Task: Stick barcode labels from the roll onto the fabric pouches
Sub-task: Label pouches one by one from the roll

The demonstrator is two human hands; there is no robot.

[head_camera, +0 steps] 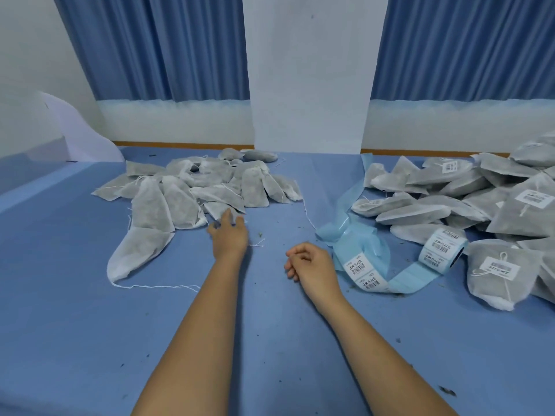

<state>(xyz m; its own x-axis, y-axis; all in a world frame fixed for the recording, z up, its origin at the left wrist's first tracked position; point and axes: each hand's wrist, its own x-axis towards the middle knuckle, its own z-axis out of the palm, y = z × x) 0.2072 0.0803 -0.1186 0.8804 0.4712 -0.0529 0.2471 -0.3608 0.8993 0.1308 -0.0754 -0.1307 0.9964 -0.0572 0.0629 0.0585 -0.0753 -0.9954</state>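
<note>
Blue table (75, 325): our open left hand (229, 238) touches the pouch pile (192, 187); our loosely curled right hand (310, 262) lies near the label roll (441, 250).

Soft, even, bluish light filled the room, leaving only faint shadows beside the forearms (192, 340) on the blue cloth-covered table (75, 325). The wide lens bowed the pleated blue curtains (168, 49) toward the edges. The left hand (229, 235) showed motion-blurred fingertips (227, 214), and detail looked slightly soft throughout.
</note>
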